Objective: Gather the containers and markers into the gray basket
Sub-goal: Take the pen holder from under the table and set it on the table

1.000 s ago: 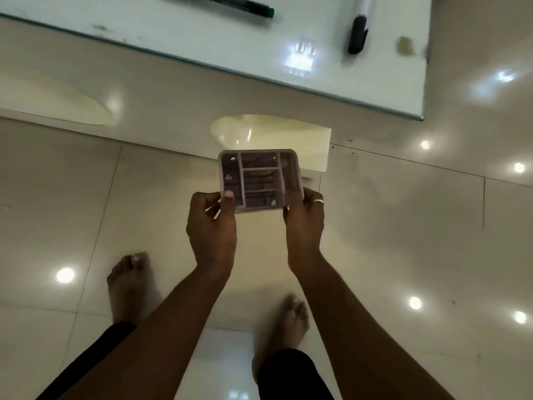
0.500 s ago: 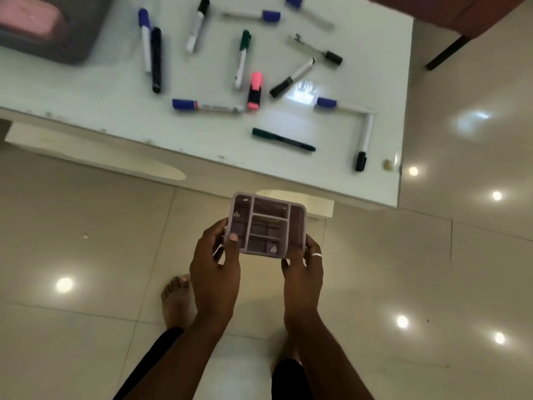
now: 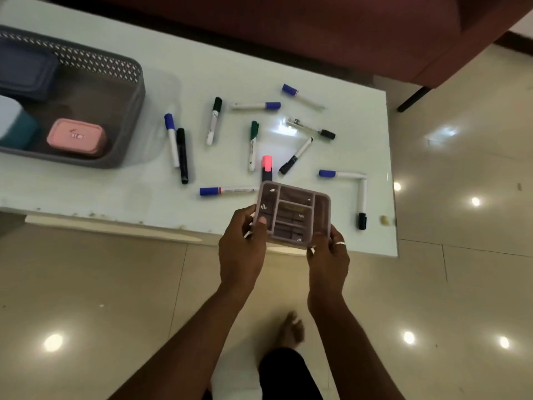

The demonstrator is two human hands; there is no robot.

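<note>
I hold a small mauve container (image 3: pixel 294 216) with a ribbed underside in both hands over the table's front edge. My left hand (image 3: pixel 240 249) grips its left side and my right hand (image 3: pixel 327 255) grips its lower right corner. The gray basket (image 3: pixel 129 111) stands at the table's left end and holds a pink container (image 3: pixel 76 137), a dark blue container (image 3: pixel 24 73) and a teal and white container (image 3: pixel 14 125). Several markers lie loose on the table, among them a pink-capped marker (image 3: pixel 266 167), a black marker (image 3: pixel 182 155) and a green-capped marker (image 3: pixel 253 145).
The white glass table (image 3: pixel 86 192) has its front edge just under my hands. A dark red sofa (image 3: pixel 317 33) stands behind the table. My bare foot (image 3: pixel 291 330) rests on the glossy tiled floor (image 3: pixel 101 284).
The view has swung up from the floor to the table, and the basket and markers have come into sight. My hands have carried the mauve container forward to the table's edge.
</note>
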